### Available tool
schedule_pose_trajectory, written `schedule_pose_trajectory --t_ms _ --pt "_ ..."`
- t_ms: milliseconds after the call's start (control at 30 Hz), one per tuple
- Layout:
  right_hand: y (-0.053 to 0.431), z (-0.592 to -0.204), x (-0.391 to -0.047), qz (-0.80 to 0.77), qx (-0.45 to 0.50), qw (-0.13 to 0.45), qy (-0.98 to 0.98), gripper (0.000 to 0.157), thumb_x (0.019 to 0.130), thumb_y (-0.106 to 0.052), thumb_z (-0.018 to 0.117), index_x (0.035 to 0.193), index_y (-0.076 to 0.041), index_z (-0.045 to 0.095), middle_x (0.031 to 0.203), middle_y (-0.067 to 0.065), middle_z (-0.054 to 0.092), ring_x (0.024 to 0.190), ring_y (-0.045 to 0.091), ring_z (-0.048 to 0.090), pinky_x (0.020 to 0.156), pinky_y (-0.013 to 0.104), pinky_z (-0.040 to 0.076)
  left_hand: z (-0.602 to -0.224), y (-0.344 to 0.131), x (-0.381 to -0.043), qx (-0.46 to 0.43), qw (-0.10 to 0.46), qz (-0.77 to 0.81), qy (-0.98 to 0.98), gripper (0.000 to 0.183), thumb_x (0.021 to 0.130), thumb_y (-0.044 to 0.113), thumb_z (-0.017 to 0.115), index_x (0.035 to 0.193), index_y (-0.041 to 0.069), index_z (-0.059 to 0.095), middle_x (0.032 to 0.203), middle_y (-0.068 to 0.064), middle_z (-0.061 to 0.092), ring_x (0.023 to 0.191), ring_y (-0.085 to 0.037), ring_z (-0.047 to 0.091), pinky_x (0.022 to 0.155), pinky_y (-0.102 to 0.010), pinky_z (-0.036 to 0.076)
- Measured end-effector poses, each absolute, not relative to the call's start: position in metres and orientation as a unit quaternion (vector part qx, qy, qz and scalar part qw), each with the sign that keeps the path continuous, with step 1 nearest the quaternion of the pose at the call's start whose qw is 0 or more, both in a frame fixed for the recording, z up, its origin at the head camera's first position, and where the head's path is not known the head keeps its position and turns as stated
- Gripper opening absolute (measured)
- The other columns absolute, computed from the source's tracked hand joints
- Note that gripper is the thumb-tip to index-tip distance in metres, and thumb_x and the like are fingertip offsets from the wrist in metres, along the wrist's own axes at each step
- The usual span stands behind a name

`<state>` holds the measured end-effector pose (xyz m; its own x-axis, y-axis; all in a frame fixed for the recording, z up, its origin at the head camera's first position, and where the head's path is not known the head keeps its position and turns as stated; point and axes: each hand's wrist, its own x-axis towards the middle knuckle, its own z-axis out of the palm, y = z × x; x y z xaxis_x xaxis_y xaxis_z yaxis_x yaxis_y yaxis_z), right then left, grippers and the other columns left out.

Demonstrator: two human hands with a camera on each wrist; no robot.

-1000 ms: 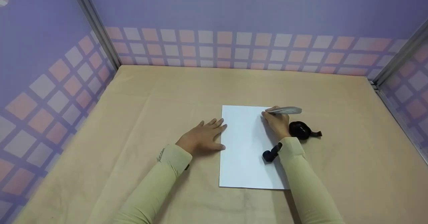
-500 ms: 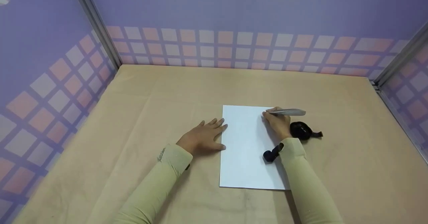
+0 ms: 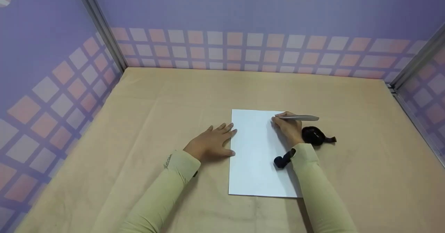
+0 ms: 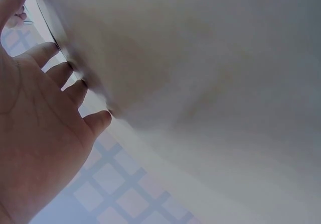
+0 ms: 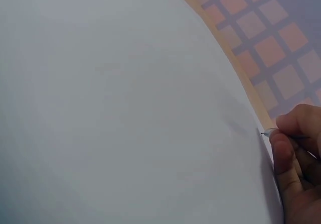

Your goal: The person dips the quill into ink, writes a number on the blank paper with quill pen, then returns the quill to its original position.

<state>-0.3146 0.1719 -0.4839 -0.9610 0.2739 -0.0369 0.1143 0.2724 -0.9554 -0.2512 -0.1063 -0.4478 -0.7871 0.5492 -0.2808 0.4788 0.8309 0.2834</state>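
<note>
A white sheet of paper [image 3: 252,156] lies on the tan cloth. My right hand [image 3: 289,128] rests over its upper right part and pinches a grey feather quill pen [image 3: 303,118], whose vane points to the right. In the right wrist view, the thumb and fingers hold the pen near its tip [image 5: 269,132], close to the paper's surface; no marks are visible there. My left hand [image 3: 212,142] lies with fingers spread at the sheet's left edge. The left wrist view shows its fingertips [image 4: 75,91] touching down along that edge.
A glossy black rounded object with a short narrow neck [image 3: 313,136] lies just right of my right hand; its kind is unclear. A small black wrist device [image 3: 283,159] sticks out from the right cuff over the paper. Checked purple walls [image 3: 215,48] enclose the table.
The quill's feathered end has swung slightly down and to the right, turning nearly edge-on. Both hands have barely moved, and the paper lies as before.
</note>
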Motion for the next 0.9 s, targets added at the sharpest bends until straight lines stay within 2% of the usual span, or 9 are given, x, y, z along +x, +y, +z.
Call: schedule_pose_trajectory --t_ms 300,433,600,900 --pt "0.1698 -0.4845 -0.3143 0.633 -0.112 0.068 -0.763 0.007 0.075 -0.006 0.073 0.079 -0.010 0.070 0.058 -0.014 0.062 0.055 0.001 0.056 0.055 0.014 0.048 -0.4478 -0.1059 -0.2511 0.275 0.176 0.096 0.940 0.081 0.090 0.058 0.049 0.155 0.022 0.016 0.163 0.003 0.006 0.151 -0.020 0.004 0.121 -0.051 0.007" --pt "0.1697 -0.4842 -0.3137 0.636 -0.093 0.067 -0.763 0.007 0.077 -0.005 0.073 0.083 -0.004 0.071 0.060 -0.015 0.063 0.056 0.001 0.058 0.056 0.015 0.050 -0.4477 -0.1057 -0.2511 0.273 0.178 0.098 0.940 0.081 0.090 0.057 0.049 0.156 0.022 0.017 0.163 0.003 0.006 0.151 -0.020 0.004 0.121 -0.051 0.007" --pt "0.1697 -0.4848 -0.3134 0.634 -0.067 0.063 -0.768 0.020 0.078 -0.003 0.073 0.095 0.007 0.069 0.062 -0.015 0.063 0.057 0.001 0.058 0.057 0.015 0.051 -0.4483 -0.1058 -0.2512 0.273 0.177 0.099 0.940 0.081 0.090 0.057 0.050 0.155 0.022 0.017 0.163 0.003 0.007 0.151 -0.020 0.004 0.121 -0.051 0.007" --pt "0.1671 -0.4856 -0.3134 0.633 -0.051 0.062 -0.770 0.021 0.078 -0.003 0.073 0.095 0.007 0.070 0.056 -0.014 0.061 0.054 0.002 0.055 0.054 0.015 0.047 -0.4490 -0.1058 -0.2520 0.271 0.180 0.099 0.940 0.082 0.090 0.058 0.051 0.155 0.022 0.017 0.163 0.003 0.007 0.151 -0.020 0.005 0.121 -0.051 0.007"
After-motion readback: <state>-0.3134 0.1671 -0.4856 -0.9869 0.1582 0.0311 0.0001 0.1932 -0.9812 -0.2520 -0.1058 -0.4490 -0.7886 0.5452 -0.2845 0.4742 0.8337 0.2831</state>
